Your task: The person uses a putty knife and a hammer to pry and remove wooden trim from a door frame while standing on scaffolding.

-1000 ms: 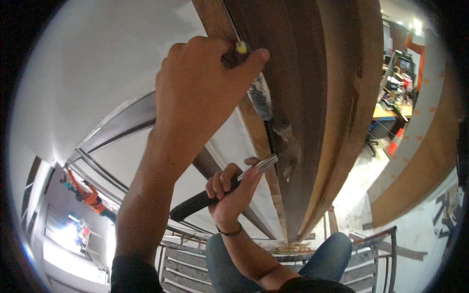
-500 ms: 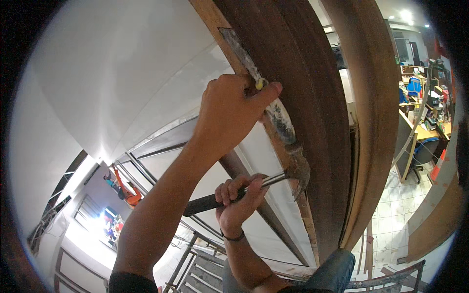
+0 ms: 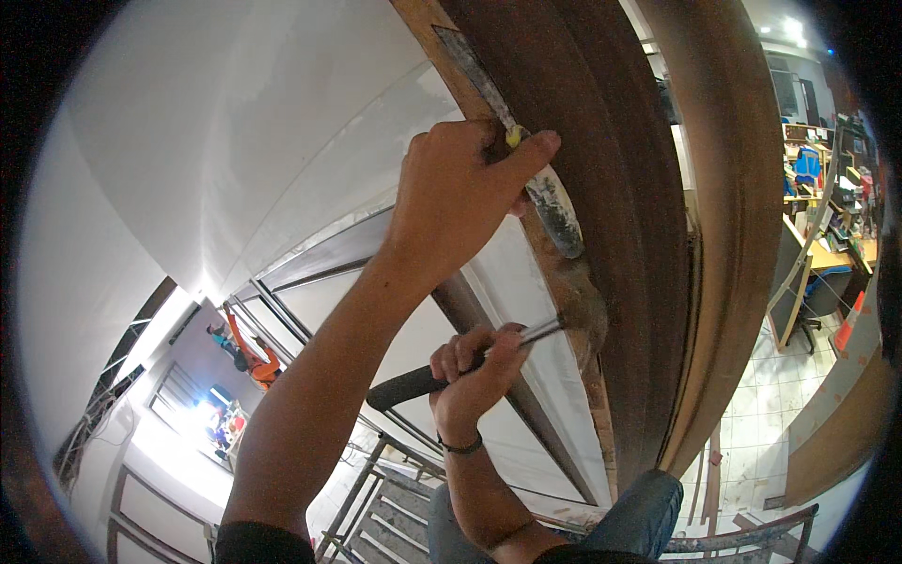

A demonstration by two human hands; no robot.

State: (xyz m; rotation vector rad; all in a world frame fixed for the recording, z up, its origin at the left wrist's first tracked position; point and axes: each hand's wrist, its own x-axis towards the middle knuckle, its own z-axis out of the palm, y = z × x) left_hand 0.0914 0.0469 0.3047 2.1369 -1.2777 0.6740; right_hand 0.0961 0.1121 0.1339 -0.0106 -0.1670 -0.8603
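A flat metal chisel [image 3: 550, 202] with a worn, stained blade lay along the edge of the dark brown wooden door frame [image 3: 648, 235], its tip pointing down toward the head of a hammer [image 3: 573, 324]. The left hand [image 3: 456, 202] was closed around the chisel's upper part, the thumb pressed near a small yellow piece on it. Lower, the right hand [image 3: 474, 371] gripped the hammer by its black handle, fingers wrapped tight, and the hammer head was touching the frame just below the chisel tip. Beside the frame ran a white wall [image 3: 235, 141]. A metal scaffold [image 3: 395, 489] stood under the forearms.
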